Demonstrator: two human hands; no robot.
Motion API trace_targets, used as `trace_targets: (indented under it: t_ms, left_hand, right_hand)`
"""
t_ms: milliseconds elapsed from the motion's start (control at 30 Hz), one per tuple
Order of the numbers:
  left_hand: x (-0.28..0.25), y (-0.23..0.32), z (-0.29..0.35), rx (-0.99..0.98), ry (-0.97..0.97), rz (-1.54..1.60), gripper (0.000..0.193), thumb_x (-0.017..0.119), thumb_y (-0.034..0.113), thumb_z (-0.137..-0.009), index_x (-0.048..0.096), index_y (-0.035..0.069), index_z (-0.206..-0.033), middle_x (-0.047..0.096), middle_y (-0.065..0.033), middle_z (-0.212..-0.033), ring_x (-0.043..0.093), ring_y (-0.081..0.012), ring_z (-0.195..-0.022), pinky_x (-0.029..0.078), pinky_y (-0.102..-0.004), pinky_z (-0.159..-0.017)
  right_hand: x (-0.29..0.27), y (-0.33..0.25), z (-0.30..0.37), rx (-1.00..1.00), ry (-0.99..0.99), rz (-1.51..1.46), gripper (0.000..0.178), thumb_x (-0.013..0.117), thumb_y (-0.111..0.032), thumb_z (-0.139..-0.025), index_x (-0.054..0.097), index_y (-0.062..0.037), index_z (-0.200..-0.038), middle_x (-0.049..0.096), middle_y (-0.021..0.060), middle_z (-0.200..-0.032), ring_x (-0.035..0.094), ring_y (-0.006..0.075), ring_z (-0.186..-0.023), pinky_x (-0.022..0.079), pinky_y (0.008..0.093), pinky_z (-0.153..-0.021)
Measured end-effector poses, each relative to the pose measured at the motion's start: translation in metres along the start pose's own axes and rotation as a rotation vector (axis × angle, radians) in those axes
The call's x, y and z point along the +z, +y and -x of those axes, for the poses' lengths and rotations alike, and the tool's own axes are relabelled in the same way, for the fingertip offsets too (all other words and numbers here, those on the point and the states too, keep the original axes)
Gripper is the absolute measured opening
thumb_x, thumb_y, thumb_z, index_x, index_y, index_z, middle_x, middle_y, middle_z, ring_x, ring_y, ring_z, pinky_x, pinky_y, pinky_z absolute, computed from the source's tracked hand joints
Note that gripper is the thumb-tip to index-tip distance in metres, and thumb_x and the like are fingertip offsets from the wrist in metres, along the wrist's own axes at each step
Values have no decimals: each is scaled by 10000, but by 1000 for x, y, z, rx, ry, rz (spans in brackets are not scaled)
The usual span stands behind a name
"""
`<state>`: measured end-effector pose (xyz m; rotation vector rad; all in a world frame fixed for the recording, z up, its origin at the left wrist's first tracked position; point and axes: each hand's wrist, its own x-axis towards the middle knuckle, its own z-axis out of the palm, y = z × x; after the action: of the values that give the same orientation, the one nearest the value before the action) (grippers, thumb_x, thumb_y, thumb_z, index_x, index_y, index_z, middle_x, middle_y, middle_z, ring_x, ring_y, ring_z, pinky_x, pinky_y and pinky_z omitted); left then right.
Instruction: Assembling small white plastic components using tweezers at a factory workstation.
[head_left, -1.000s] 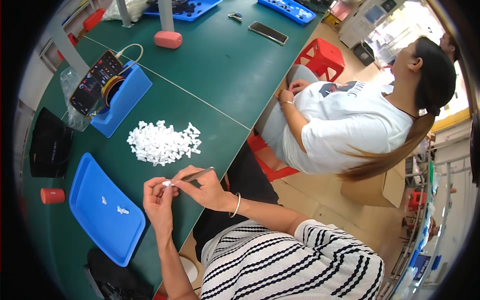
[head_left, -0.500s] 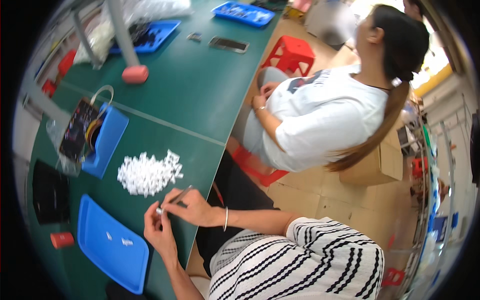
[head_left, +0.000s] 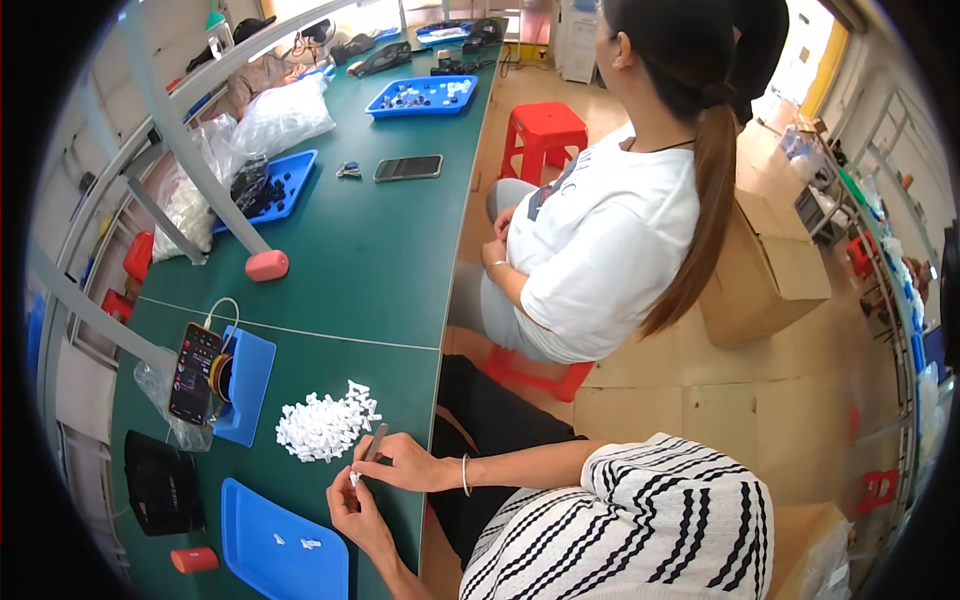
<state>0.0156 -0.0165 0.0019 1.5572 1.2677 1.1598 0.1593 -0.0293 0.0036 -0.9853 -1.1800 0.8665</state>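
My left hand [head_left: 360, 515] pinches a small white piece [head_left: 355, 478] between its fingertips at the table's near edge. Against it works my right hand [head_left: 408, 465], with a bracelet on the wrist, closed round a slim grey metal tool [head_left: 376, 442] like tweezers or a blade. The tool's lower end is hidden by the fingers. Just beyond both hands lies a loose heap of small white plastic pieces [head_left: 322, 427]. Left of my left hand, a blue tray [head_left: 270, 515] holds a few white pieces [head_left: 310, 544].
A phone [head_left: 195, 372] leans at a blue bin [head_left: 250, 385] holding a tape roll. A black pouch [head_left: 163, 485] and red cylinder [head_left: 194, 560] lie left. Metal posts [head_left: 190, 140] rise from the green table [head_left: 370, 270]. Beside me sits a person in a white shirt [head_left: 620, 240].
The view has tilted up, showing more of the far table. Both hands stay together at the white piece, and the metal tool now stands more upright in my right hand.
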Motion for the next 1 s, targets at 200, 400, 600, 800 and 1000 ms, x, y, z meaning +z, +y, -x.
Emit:
trace_targets:
  t_ms: [200,400,600,800,1000]
  left_hand:
    - [-1,10,0,82,4,-98,200,559,-52,-858,648,-26,-1035,501,-23,-875,463,-86,-680,378,-213,-594]
    - [-4,-3,-3,120,-24,-37,227,552,-59,-865,648,-19,-1066,508,-25,-936,499,-88,-715,410,-204,-618]
    - [-2,-3,-1,-61,-38,77,232,545,-31,-897,640,-24,-1109,612,-54,-972,568,-90,-761,487,-209,-660]
    - [1,-2,1,-100,-59,153,232,522,-8,-924,619,-58,-1129,665,-105,-947,623,-102,-766,517,-207,-660]
    - [-1,-3,-3,-121,-50,185,238,521,14,-934,621,-56,-1138,662,-109,-950,619,-109,-761,527,-217,-657]
  right_hand:
    - [-3,-5,-4,-21,-44,36,127,624,-74,-865,615,52,-878,628,81,-836,595,174,-727,470,286,-680]
    - [-1,4,-1,-20,-63,18,116,621,-64,-868,616,51,-876,630,79,-843,605,179,-739,480,295,-688]
    - [-2,-1,0,-37,-6,-42,130,626,-78,-868,621,52,-874,637,83,-853,623,180,-750,485,297,-690]
    - [-1,1,-1,-108,0,63,163,617,-136,-876,594,25,-878,625,133,-753,634,221,-671,488,307,-624]
    - [1,6,-2,-37,-12,82,115,650,-77,-847,635,35,-869,647,97,-830,640,203,-718,487,294,-642]
